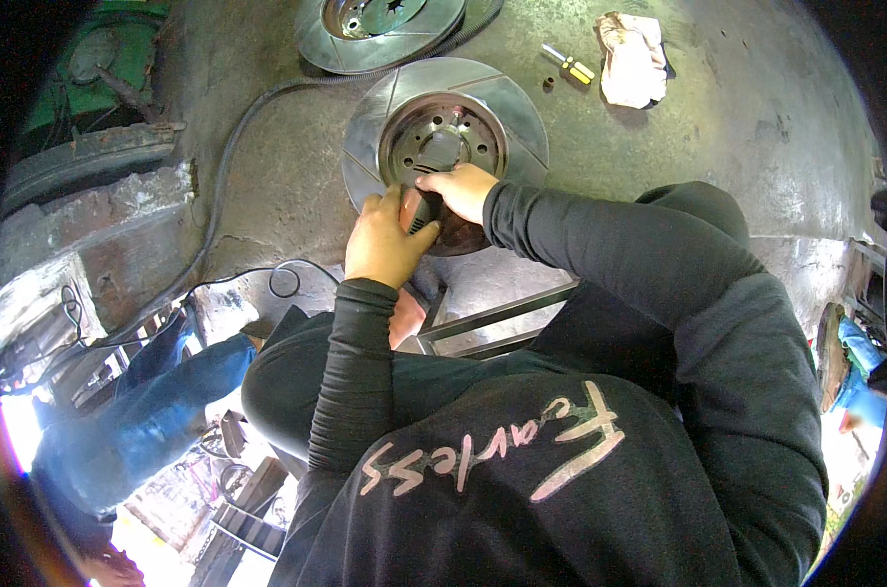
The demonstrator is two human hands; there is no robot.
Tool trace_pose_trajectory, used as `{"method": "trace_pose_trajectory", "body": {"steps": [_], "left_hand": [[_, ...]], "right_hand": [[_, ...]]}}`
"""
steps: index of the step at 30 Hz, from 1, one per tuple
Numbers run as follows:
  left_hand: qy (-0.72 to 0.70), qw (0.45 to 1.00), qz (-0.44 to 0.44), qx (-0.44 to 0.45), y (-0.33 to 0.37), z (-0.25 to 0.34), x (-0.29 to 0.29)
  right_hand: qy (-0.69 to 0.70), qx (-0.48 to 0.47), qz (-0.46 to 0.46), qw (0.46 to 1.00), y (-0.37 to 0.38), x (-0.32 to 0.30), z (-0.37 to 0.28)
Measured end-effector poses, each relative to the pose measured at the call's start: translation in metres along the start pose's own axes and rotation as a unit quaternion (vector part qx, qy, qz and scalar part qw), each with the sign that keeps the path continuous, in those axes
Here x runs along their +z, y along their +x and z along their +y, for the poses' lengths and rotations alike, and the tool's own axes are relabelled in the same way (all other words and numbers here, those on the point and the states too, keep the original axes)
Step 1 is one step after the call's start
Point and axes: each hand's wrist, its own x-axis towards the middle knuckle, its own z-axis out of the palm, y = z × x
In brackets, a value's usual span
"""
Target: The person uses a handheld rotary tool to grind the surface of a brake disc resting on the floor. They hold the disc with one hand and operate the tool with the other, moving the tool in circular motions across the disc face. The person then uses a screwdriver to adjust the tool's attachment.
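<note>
A slotted brake disc [522, 127] lies flat on the worn metal surface in front of me, its hub with bolt holes facing up. Over its near edge my left hand [387, 240] is wrapped around the body of an orange and dark power tool [416, 210] with vent slots. The fingers of my right hand [463, 193] are closed at the tool's far end, by the hub's near side. My hands hide much of the tool, and its working tip cannot be made out.
Beyond lies a second brake disc [331, 57]. A yellow-handled screwdriver [576, 68], a small dark metal piece [548, 85] and a crumpled pale cloth [629, 64] rest at the far right. A dark cable [219, 196] runs along the left. Someone in blue jeans [145, 411] is at the lower left.
</note>
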Motion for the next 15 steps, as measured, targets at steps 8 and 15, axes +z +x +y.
{"method": "trace_pose_trajectory", "body": {"steps": [8, 15], "left_hand": [[-0.007, 1.000, 0.004, 0.015, -0.001, 0.000, 0.006], [-0.005, 1.000, 0.020, 0.002, 0.000, -0.004, 0.010]], "right_hand": [[-0.040, -0.058, 0.030, 0.997, -0.006, 0.001, 0.006], [-0.109, -0.104, -0.008, 0.988, 0.010, -0.001, 0.011]]}}
